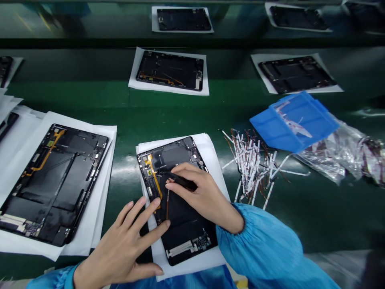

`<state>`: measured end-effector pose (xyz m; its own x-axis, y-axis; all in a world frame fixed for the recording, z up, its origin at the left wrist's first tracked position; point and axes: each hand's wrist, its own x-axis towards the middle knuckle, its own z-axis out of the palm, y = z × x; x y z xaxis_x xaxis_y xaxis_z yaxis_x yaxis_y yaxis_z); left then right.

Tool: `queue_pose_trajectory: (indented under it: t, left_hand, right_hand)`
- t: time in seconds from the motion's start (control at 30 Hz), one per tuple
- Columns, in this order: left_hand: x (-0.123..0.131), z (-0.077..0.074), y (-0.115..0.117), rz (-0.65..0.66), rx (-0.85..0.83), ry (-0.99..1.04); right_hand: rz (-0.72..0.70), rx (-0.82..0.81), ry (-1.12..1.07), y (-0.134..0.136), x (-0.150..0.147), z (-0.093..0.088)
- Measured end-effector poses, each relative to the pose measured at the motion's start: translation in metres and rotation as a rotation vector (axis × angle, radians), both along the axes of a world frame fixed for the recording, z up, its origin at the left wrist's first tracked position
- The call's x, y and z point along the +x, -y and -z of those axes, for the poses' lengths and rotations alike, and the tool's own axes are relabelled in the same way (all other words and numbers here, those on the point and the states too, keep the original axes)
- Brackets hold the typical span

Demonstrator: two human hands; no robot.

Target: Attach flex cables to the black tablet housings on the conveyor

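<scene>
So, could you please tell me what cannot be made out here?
- Tool in the right hand: head view, its tip is lost against the black tablet.
- Tablet's lower left edge: covered by the left hand.
- Bag contents: glare, partly under the blue tray.
- Strips: too small for detail.

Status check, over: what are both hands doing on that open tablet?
Left hand open, flat on open tablet. Right hand pinching black tool, tip near orange flex cable. Nothing in the way; cable strips lie apart, right of tablet.
</scene>
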<state>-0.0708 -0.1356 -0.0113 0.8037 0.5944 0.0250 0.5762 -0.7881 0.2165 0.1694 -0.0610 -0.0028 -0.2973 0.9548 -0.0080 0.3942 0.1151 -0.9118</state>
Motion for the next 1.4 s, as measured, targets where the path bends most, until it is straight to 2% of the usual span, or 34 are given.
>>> queue_pose_trajectory:
  t: [0.17,0.4,0.7,1.17,1.4]
  left_hand:
    - [0.004,0.0,-0.001,-0.022,0.007,0.002]
    - [0.006,-0.003,-0.002,-0.011,-0.011,0.017]
    - [0.014,-0.002,-0.001,-0.127,-0.002,0.132]
    - [0.009,0.001,0.003,-0.1,-0.045,0.041]
    - [0.01,0.0,0.001,-0.085,-0.012,0.066]
  right_hand:
    - [0.009,0.009,0.018,-0.001,0.001,0.005]
    - [0.089,0.112,0.16,0.003,-0.005,0.015]
    - [0.12,0.15,0.179,0.003,-0.009,0.02]
    - [0.098,0.133,0.21,0.002,-0.008,0.018]
    - [0.074,0.143,0.196,0.002,-0.008,0.019]
